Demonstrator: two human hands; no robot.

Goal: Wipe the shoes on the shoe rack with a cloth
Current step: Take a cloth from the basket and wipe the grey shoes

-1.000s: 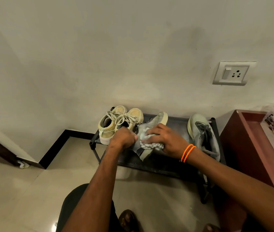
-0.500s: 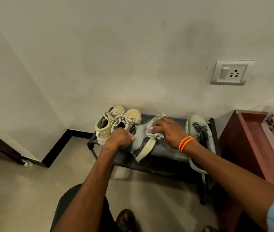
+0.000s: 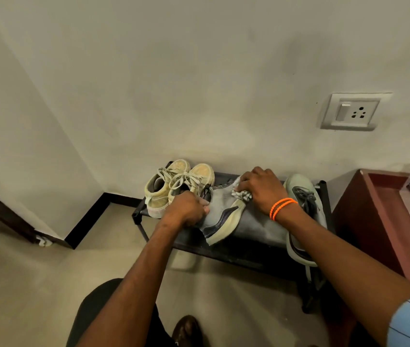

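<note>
A grey sneaker [image 3: 220,216] with a cream sole lies tilted on its side on the black shoe rack [image 3: 256,229]. My left hand [image 3: 186,209] grips its heel end. My right hand [image 3: 261,187], with orange bands at the wrist, holds a crumpled pale cloth [image 3: 241,194] pressed against the sneaker's toe end. The toe itself is hidden under that hand. A pair of yellowish laced sneakers [image 3: 174,186] stands at the rack's left end. The other grey sneaker [image 3: 304,204] lies at the right end, partly behind my right forearm.
The rack stands against a pale wall with a switch and socket plate [image 3: 351,112] above it. A reddish-brown cabinet [image 3: 374,221] with a printed packet on top is close on the right. A black skirting [image 3: 86,221] runs along the floor at left. My knee and foot are below.
My right hand with the cloth has slid along the grey sneaker from its middle to the toe end, away from me. My left hand has kept its hold on the heel.
</note>
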